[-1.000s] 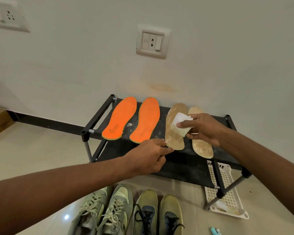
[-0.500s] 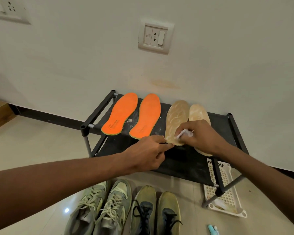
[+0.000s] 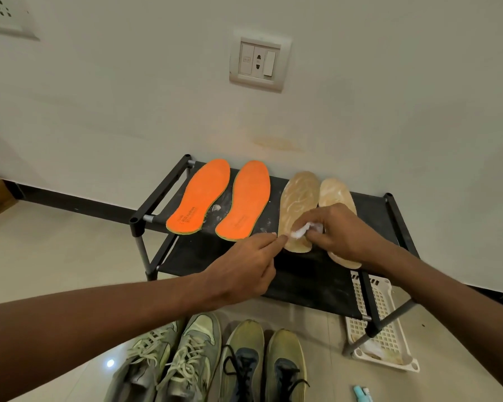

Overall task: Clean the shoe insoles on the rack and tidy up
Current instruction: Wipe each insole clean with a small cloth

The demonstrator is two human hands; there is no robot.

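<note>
A black shoe rack [image 3: 308,282] stands against the wall with two orange insoles [image 3: 199,195] [image 3: 246,198] on its left half and two tan insoles on its right half. My right hand [image 3: 340,230] grips a crumpled white wipe [image 3: 388,232] and presses it onto the heel end of the left tan insole [image 3: 298,198]. The right tan insole [image 3: 336,195] lies partly under that hand. My left hand [image 3: 244,265] pinches the heel edge of the left tan insole with thumb and forefinger.
Two pairs of worn sneakers [image 3: 169,361] [image 3: 262,364] stand on the tiled floor in front of the rack. A white perforated plastic basket [image 3: 381,340] lies under the rack's right end. A small blue object [image 3: 360,393] lies on the floor at bottom right. White dust marks the rack's top.
My right hand has dropped from above the tan insoles and pressed the wipe down near the left one's heel end. My left hand has stayed at that insole's heel edge.
</note>
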